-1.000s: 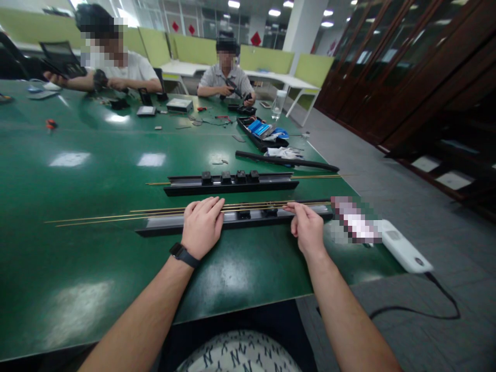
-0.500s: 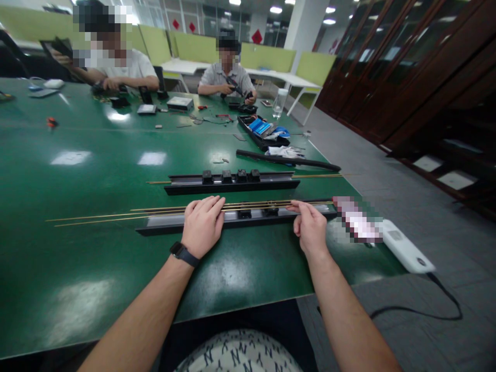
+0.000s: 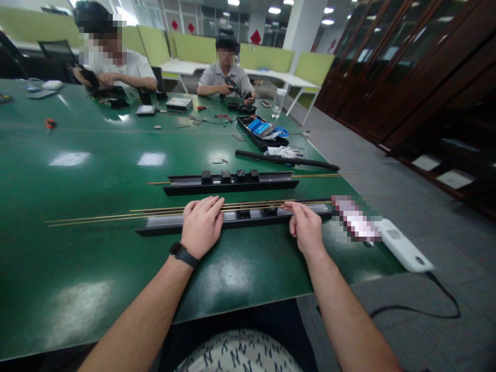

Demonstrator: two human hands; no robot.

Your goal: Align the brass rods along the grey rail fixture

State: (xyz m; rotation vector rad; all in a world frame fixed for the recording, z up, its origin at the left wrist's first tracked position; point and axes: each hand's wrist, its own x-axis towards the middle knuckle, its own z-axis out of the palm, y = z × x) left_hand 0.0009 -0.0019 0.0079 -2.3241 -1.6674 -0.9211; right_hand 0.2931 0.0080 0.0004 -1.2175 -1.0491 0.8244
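Several long thin brass-coloured rods (image 3: 93, 219) run lengthwise above a black rail (image 3: 163, 231) with a pale inner face. My left hand (image 3: 202, 221) lies over the rail with its fingers closed around the rods. Near the rail's right part, my right hand (image 3: 307, 225) pinches rods between thumb and fingertips. Small black blocks (image 3: 244, 213) sit in the rail between my hands, partly hidden by the rods. Beyond it, parallel, lies a second black rail (image 3: 232, 188) carrying several black blocks (image 3: 225, 176); a thin rod (image 3: 315, 175) sticks out at its ends.
Right of the near rail lie a blurred-out phone-like object (image 3: 354, 219) and a white cabled device (image 3: 405, 245) at the table edge. Farther back are a black strip (image 3: 287, 160), white gloves (image 3: 284, 151) and a black tray (image 3: 248, 129). Two people work across the green table (image 3: 116, 284).
My right hand has slid slightly left along the rods. My left hand stays in place. Across the table, the person at left has lowered the dark piece in their hand.
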